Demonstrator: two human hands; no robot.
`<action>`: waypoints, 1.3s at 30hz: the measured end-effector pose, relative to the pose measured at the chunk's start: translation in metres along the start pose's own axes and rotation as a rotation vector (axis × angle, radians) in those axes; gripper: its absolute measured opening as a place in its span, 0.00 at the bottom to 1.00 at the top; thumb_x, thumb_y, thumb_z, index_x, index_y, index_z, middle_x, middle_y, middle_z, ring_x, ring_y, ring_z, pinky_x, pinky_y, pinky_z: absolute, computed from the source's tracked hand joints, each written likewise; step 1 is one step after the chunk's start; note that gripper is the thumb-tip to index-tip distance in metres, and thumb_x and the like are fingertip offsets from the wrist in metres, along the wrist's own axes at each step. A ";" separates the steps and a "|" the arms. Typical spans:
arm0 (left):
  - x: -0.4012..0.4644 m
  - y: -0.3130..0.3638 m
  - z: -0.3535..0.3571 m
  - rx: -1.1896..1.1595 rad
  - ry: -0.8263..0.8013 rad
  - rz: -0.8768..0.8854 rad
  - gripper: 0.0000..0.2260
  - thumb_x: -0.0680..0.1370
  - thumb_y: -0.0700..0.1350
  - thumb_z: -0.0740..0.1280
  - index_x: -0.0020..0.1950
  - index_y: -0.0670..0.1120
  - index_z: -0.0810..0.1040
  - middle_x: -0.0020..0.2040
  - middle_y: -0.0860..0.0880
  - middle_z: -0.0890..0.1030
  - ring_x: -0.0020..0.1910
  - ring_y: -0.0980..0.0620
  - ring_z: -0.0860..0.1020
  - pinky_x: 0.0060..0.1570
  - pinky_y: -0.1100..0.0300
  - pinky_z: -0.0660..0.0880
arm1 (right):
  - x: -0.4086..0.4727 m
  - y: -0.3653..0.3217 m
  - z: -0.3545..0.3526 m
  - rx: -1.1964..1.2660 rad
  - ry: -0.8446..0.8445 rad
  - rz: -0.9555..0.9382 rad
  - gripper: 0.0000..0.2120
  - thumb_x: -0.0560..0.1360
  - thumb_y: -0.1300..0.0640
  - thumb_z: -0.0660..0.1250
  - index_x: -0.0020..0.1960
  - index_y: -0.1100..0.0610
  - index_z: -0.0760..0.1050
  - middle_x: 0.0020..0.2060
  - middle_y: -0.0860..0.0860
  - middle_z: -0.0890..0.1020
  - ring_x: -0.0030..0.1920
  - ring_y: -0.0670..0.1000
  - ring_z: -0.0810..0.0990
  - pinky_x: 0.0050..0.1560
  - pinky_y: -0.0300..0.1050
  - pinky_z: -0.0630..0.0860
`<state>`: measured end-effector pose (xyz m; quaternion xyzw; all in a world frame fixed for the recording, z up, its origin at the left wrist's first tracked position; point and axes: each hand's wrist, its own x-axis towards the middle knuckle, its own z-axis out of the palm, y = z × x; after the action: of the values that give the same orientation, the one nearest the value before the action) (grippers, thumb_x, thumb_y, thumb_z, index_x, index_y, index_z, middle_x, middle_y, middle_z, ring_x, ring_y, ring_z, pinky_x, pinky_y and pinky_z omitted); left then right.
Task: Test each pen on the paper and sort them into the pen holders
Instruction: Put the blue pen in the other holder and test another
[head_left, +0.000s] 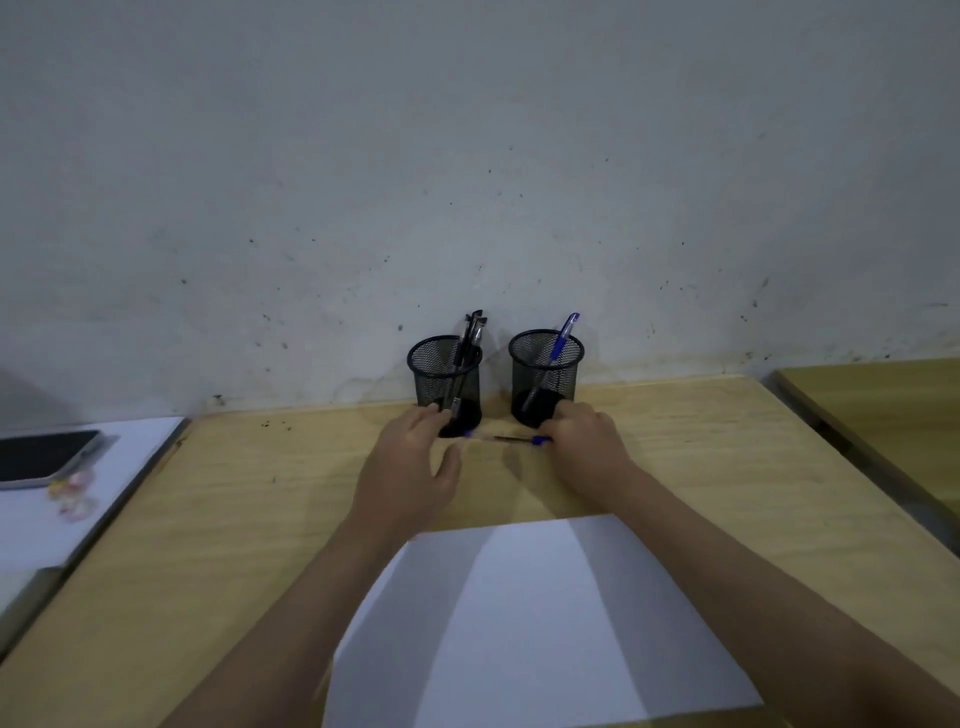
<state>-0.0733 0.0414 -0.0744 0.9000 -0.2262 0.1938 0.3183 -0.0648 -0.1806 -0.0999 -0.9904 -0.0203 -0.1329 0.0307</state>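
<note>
Lying close: paper (545, 623). Gripping pen (511, 439) end with right hand (587, 447), left hand (410, 462) loose. Needing firm hold, lifting level past holders (447, 382).

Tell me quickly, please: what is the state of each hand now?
Left hand: open, fingers relaxed, holding nothing, near the left pen holder.
Right hand: fingers curled on the end of the blue pen lying on the table.

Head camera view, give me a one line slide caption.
Right hand holds a blue pen before two mesh holders.
</note>
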 end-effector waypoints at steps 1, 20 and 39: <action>-0.012 -0.010 -0.008 0.017 -0.008 -0.032 0.21 0.72 0.49 0.63 0.61 0.40 0.77 0.60 0.44 0.78 0.60 0.45 0.75 0.59 0.60 0.66 | 0.000 -0.003 -0.002 -0.036 -0.023 -0.002 0.13 0.77 0.61 0.59 0.59 0.55 0.76 0.56 0.55 0.73 0.58 0.58 0.71 0.54 0.50 0.67; -0.095 -0.031 -0.050 -0.198 0.129 -0.069 0.13 0.77 0.43 0.61 0.61 0.45 0.76 0.56 0.52 0.78 0.57 0.55 0.75 0.56 0.56 0.74 | -0.063 -0.132 -0.035 1.274 0.039 0.292 0.06 0.68 0.63 0.72 0.43 0.62 0.77 0.39 0.57 0.84 0.40 0.53 0.85 0.47 0.51 0.81; -0.097 -0.031 -0.042 -0.163 0.168 0.026 0.04 0.71 0.41 0.69 0.43 0.43 0.82 0.37 0.49 0.82 0.36 0.52 0.78 0.37 0.52 0.77 | -0.077 -0.151 -0.011 1.275 0.193 0.182 0.07 0.76 0.59 0.67 0.39 0.54 0.78 0.33 0.47 0.81 0.36 0.44 0.78 0.41 0.44 0.77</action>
<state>-0.1447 0.1182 -0.1070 0.8485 -0.2256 0.2539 0.4058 -0.1496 -0.0329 -0.1015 -0.7594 -0.0082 -0.1800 0.6252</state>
